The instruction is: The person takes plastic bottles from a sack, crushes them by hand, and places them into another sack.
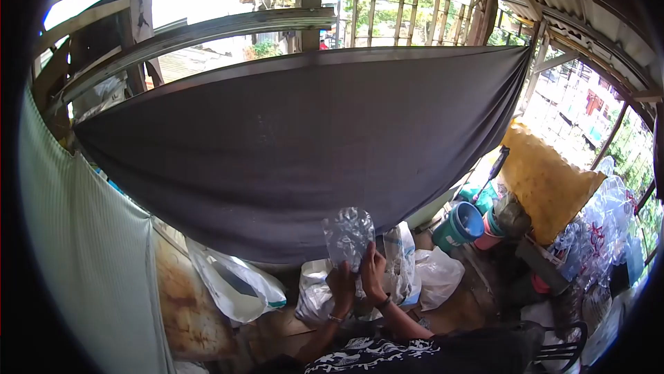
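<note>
A crumpled clear plastic bottle (pixel 349 234) is held up in front of me, its rounded end on top. My left hand (pixel 340 289) is closed around its lower part. On the right side of the bottle, my right hand (pixel 373 271) grips it with the fingers pointing up. The bottle's lower end is hidden behind both hands. White plastic sacks (pixel 315 291) stand just beyond and beside my hands, and a pale translucent bag (pixel 440 277) sits to the right.
A dark cloth (pixel 304 146) hangs across the front, with a pale green curtain (pixel 86 235) on the left. An open white sack (pixel 235 287) lies front left. At right are a teal bucket (pixel 449 232), a yellow sheet (pixel 543 173), clear plastic bottles (pixel 598 229) and a chair (pixel 577 346).
</note>
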Demonstrator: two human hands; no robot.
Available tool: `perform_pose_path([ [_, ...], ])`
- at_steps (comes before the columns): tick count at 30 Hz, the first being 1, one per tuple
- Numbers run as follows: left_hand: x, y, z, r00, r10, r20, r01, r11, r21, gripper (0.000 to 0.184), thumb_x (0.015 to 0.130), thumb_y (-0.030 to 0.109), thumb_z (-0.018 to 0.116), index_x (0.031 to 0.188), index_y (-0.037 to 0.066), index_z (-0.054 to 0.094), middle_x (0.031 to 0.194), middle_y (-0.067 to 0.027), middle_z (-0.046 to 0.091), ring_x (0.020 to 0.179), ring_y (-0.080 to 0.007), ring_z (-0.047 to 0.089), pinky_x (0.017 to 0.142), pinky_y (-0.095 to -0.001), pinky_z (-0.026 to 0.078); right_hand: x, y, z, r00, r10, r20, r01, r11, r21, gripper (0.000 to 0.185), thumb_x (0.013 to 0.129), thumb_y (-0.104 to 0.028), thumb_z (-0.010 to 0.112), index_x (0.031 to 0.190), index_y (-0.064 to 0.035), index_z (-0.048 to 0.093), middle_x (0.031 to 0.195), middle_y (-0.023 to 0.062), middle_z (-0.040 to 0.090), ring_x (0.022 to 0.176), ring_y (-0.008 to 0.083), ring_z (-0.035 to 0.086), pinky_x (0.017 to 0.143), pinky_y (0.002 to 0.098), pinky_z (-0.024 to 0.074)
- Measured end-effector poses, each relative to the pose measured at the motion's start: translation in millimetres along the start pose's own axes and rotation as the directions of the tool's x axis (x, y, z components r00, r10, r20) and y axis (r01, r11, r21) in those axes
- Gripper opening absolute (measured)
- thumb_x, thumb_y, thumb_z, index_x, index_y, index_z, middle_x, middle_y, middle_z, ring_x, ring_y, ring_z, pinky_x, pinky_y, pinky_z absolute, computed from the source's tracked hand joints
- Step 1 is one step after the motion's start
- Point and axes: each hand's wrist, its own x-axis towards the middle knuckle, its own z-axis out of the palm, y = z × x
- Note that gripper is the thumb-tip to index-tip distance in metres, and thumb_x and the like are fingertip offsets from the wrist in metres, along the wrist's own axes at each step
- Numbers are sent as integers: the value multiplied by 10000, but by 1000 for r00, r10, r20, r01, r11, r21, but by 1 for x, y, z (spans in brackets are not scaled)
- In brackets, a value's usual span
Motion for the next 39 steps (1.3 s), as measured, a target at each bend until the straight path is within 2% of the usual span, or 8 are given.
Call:
perform_pose_path([
  [7, 28, -6, -48, 899, -386, 208, 416, 900, -127, 658, 1046, 427, 356, 605, -12, 570, 552, -128, 580, 533, -295, 605, 532, -446, 398, -15, 8, 14, 956, 207, 208, -237, 962, 134, 633, 1010, -626, 316, 987, -42, 560, 717, -13, 467, 613, 103, 431, 561, 285, 383],
  [14, 32, -66, -31, 868, -443, 222, 494, 815, -302, 631, 1029, 498, 350, 759, -6, 618, 639, -106, 568, 604, -264, 571, 617, -402, 452, -31, 20, 14, 807, 255, 533, -567, 589, 576, 669, 1023, -586, 302, 1408, -54, 427, 1440, 158, 449, 1343, 266, 422, 1096, 407, 348],
  [16, 24, -86, 3, 975, -208, -76, 188, 958, -216, 500, 1010, 442, 465, 871, -13, 619, 844, -135, 611, 731, -261, 595, 666, -390, 479, -27, 76, 4, 837, -152, 525, 159, 987, 31, 597, 1049, -511, 296, 1409, -55, 436, 1430, 152, 454, 1330, 251, 428, 1096, 391, 344],
  [17, 25, -75, 0, 983, -79, -165, 61, 992, -108, 435, 984, 403, 535, 949, -24, 610, 958, -147, 598, 801, -279, 597, 709, -382, 485, -29, 82, 3, 731, -307, 610, 545, 800, -251, 562, 1063, -474, 293, 1409, -56, 440, 1425, 149, 457, 1324, 243, 431, 1096, 383, 343],
  [24, 26, -2, -38, 774, -491, 400, 629, 672, -391, 517, 1018, 436, 465, 1115, -43, 631, 1127, -191, 627, 931, -320, 613, 853, -408, 482, -8, 61, 11, 981, -92, -170, 72, 991, -117, 327, 1057, -327, 424, 908, -40, 470, 720, 46, 465, 660, 184, 421, 615, 385, 400],
  [30, 7, 18, 22, 732, -679, -61, 583, 671, -458, 757, 1030, 570, 293, 933, -84, 662, 838, -174, 682, 783, -311, 667, 704, -391, 530, -4, 10, -3, 949, -245, -197, 199, 954, -225, 499, 1052, -431, 406, 773, -18, 433, 655, 40, 396, 617, 125, 406, 551, 349, 341],
  [37, 36, -11, 73, 551, -658, 514, 800, 242, -549, 833, 979, 686, 286, 668, -8, 627, 603, -97, 610, 565, -215, 592, 539, -348, 473, 17, -29, -57, 988, 122, -91, -111, 987, 116, 528, 1043, -477, 413, 704, -73, 424, 626, -47, 389, 568, 43, 360, 480, 289, 294],
  [39, 32, -9, 81, 731, -607, 312, 676, 707, -208, 770, 995, 639, 329, 782, -33, 640, 679, -122, 636, 590, -211, 599, 560, -356, 481, 34, -8, -75, 982, -80, -169, 79, 997, -14, 499, 1047, -440, 423, 735, -53, 460, 641, -36, 426, 580, 69, 392, 505, 300, 338],
])
